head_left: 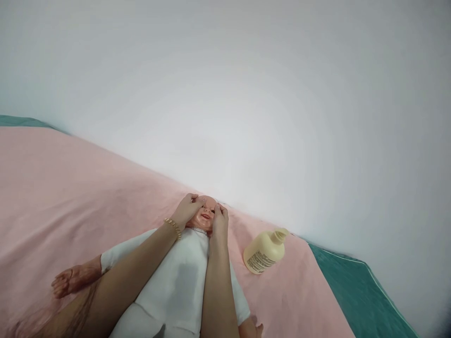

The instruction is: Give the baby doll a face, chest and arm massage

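A baby doll [173, 291] in a white long-sleeved outfit lies on its back, its head away from me. My left hand [189, 210], with a beaded bracelet [173, 228] at the wrist, holds one side of the doll's head [207, 201], thumb at its brow. On the opposite side my right hand [220, 221] cups the head, fingers bent and thumb near the temple. Both forearms stretch over the doll's body. Some of my fingertips are hidden around the head. A pale yellow pump bottle [265, 251] with printed text stands right of the doll.
Pink cloth [88, 188] lies under the doll and the bottle, with wrinkles on the left. Green surface [359, 286] shows beyond the cloth at the right, and a strip of it at far left. A plain white wall [225, 94] rises directly behind the doll's head.
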Available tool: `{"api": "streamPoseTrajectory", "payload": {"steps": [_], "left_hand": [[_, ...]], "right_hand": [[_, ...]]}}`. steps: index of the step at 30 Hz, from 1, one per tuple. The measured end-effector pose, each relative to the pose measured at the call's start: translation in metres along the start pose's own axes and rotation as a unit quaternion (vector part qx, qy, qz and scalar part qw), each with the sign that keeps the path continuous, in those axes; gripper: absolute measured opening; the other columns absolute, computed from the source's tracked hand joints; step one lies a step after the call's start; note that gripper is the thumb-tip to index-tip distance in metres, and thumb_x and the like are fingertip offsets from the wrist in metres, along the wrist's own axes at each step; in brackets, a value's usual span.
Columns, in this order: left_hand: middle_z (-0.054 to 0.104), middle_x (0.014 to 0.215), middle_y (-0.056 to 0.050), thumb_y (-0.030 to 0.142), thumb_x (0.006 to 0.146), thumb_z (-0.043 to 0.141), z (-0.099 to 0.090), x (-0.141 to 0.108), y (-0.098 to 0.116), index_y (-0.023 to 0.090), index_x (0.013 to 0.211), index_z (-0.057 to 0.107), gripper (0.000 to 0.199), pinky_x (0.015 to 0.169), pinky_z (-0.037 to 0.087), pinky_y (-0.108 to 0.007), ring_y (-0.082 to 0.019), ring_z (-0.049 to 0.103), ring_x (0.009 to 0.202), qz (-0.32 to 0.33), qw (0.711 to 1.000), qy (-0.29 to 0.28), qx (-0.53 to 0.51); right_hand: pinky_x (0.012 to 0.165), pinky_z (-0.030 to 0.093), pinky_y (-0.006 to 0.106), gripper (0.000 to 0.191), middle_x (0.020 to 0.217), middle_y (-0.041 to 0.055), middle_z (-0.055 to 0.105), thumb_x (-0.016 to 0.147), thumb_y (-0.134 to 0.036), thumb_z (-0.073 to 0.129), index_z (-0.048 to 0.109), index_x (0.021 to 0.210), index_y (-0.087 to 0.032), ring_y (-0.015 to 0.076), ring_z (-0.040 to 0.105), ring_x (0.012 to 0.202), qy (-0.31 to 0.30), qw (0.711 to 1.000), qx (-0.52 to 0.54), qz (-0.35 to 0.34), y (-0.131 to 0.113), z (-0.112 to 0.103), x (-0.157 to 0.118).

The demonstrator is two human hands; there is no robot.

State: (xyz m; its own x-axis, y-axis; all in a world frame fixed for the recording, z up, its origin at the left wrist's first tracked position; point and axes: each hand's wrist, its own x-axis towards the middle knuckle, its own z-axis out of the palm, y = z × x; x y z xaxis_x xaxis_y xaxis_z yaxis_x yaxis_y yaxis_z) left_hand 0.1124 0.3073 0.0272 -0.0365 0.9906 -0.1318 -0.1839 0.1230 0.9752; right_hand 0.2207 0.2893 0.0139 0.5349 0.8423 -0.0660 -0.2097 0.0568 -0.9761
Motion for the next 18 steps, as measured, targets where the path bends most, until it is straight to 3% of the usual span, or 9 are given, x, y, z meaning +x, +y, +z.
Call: {"api": "streamPoseTrajectory", "payload": {"steps": [9, 14, 18], "left_hand": [[0.068, 0.105, -0.011, 0.031, 0.08, 0.056, 0.002, 0.007, -0.001, 0.016, 0.09, 0.061, 0.018, 0.084, 0.048, -0.031, -0.023, 0.063, 0.099, 0.017, 1.0, -0.01, -0.016], [0.067, 0.105, -0.012, 0.046, 0.084, 0.053, 0.002, 0.0, 0.001, 0.016, 0.091, 0.059, 0.031, 0.082, 0.05, -0.032, -0.024, 0.064, 0.098, 0.024, 0.999, -0.02, -0.023], [0.062, 0.114, -0.014, 0.039, 0.072, 0.071, 0.001, -0.009, 0.007, 0.016, 0.104, 0.053, 0.044, 0.082, 0.05, -0.031, -0.025, 0.062, 0.102, 0.013, 1.0, 0.0, 0.013]], "right_hand": [[0.073, 0.054, 0.031, 0.022, 0.094, 0.0044, 0.07, 0.073, -0.032, 0.056, 0.065, 0.09, -0.02, 0.0194, 0.066, 0.088, 0.013, 0.999, 0.034, 0.001, 0.002, 0.001, 0.007], [0.075, 0.055, 0.031, 0.031, 0.094, 0.0057, 0.069, 0.073, -0.042, 0.063, 0.062, 0.092, -0.018, 0.0207, 0.067, 0.088, -0.016, 0.999, 0.035, 0.002, -0.006, 0.001, -0.005], [0.077, 0.055, 0.03, 0.051, 0.106, 0.0085, 0.066, 0.062, -0.039, 0.075, 0.057, 0.104, -0.017, 0.0224, 0.065, 0.095, -0.035, 0.999, 0.024, 0.001, -0.011, 0.002, -0.013]]}}
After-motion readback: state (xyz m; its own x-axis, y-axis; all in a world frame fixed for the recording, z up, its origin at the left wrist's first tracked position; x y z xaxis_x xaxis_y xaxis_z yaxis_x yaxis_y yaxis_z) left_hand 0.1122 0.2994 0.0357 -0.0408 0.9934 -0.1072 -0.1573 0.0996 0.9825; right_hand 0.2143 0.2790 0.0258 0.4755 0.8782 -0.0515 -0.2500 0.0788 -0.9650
